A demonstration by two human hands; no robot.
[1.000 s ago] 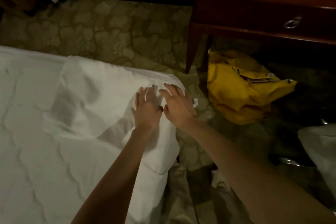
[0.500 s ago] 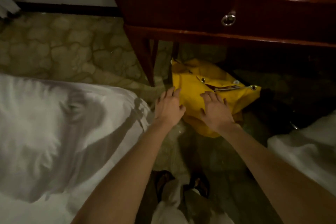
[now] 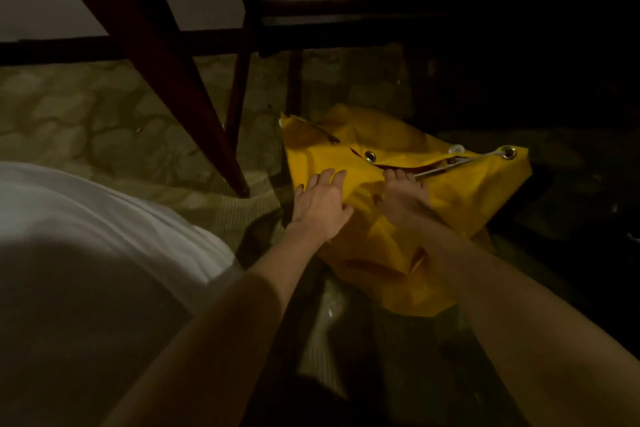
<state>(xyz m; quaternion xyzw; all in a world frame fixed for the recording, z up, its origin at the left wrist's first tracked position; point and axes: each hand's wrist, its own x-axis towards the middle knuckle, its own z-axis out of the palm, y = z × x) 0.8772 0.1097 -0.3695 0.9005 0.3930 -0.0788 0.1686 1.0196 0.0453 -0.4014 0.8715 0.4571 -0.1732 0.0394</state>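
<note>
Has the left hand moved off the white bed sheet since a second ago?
Yes. The left hand left the white bed sheet and went right, onto the yellow fabric bag on the floor.

Head view, downward, close over yellow bag (image 3: 467, 198)

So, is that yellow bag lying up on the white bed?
No, the yellow bag lies on the patterned floor beside the table leg, off the white bed.

The patterned floor (image 3: 86, 114) bears a yellow bag (image 3: 467, 204) beside the dark table leg (image 3: 190, 114).
</note>
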